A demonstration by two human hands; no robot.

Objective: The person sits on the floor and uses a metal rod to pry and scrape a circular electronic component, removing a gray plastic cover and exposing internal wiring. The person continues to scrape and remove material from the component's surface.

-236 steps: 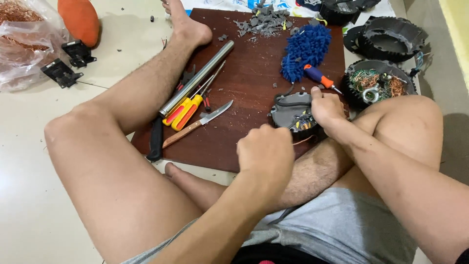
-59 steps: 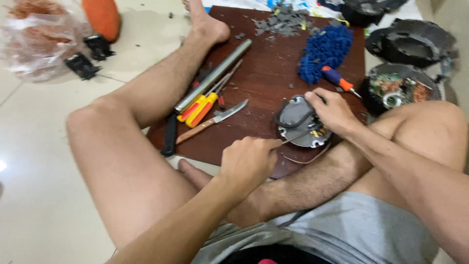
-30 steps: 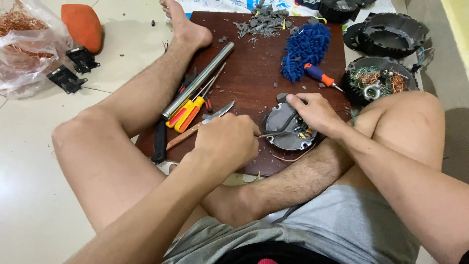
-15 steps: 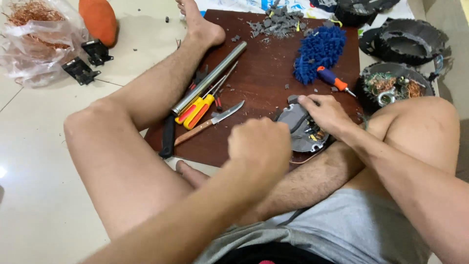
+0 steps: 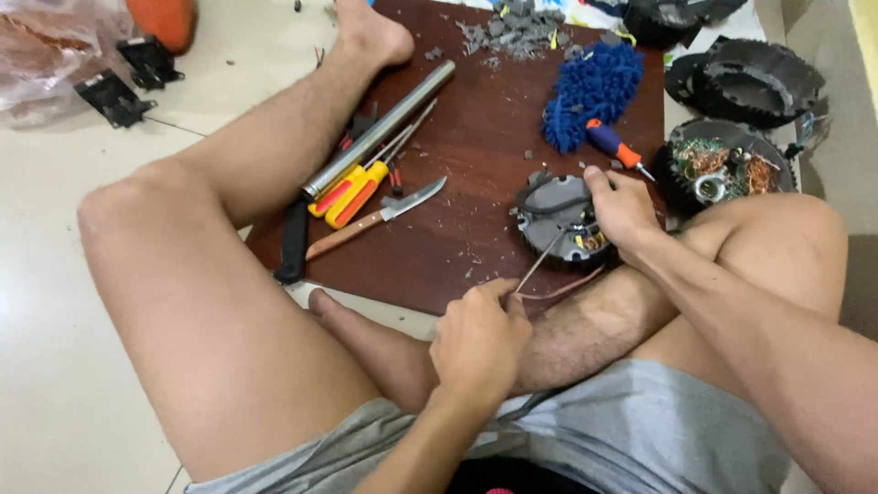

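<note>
A round grey motor part (image 5: 551, 217) with copper windings lies on the dark brown board (image 5: 476, 137) near my right knee. My right hand (image 5: 622, 207) presses down on its right side and holds it still. My left hand (image 5: 479, 337) is closed around a thin copper wire (image 5: 540, 261) that runs taut from the part back toward me. A loose brown strand curves over my shin beside it.
On the board lie a steel tube (image 5: 380, 128), yellow-handled tools (image 5: 348, 194), a knife (image 5: 377, 220), a blue fluffy duster (image 5: 594, 91) with a screwdriver (image 5: 615, 145) and grey debris (image 5: 512, 26). Black round motor housings (image 5: 732, 165) sit at right; a plastic bag (image 5: 46, 46) at far left.
My left hand has pulled back toward my body, drawing the wire out of the motor part. My right hand has stayed on the part.
</note>
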